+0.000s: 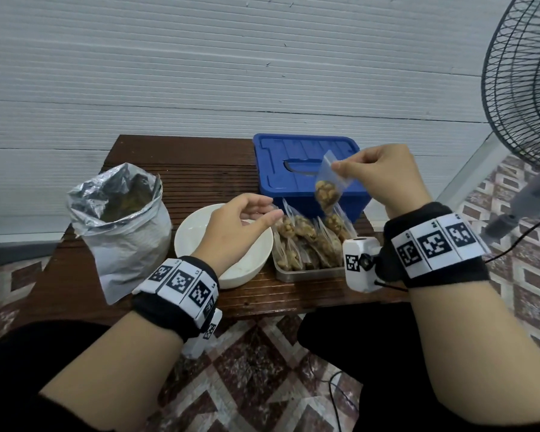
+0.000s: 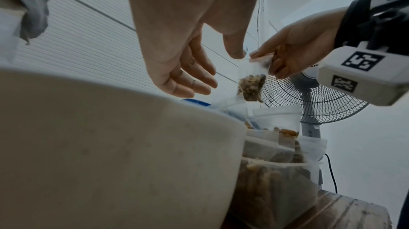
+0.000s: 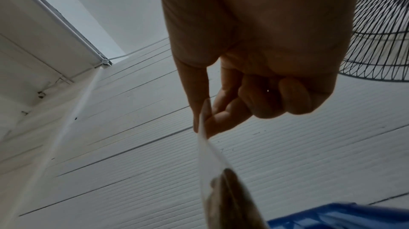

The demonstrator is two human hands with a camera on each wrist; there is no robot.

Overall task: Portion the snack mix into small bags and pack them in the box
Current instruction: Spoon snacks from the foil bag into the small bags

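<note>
My right hand (image 1: 340, 167) pinches the top edge of a small clear bag of snack mix (image 1: 327, 191) between thumb and forefinger, and the bag hangs in front of the blue lidded box (image 1: 293, 166). The right wrist view shows the same pinch on the small bag (image 3: 219, 171). My left hand (image 1: 256, 210) hovers with relaxed fingers over the white bowl (image 1: 187, 235) and holds nothing. Several filled bags (image 1: 306, 241) stand in a metal tray (image 1: 306, 274) beside the bowl. The foil snack-mix bag (image 1: 119, 226) stands at the left with its mouth unrolled.
The low dark wooden table (image 1: 194, 173) carries everything, with a white panelled wall behind it. A standing fan (image 1: 524, 88) is at the right, its cable on the patterned floor tiles. My knees are at the table's near edge.
</note>
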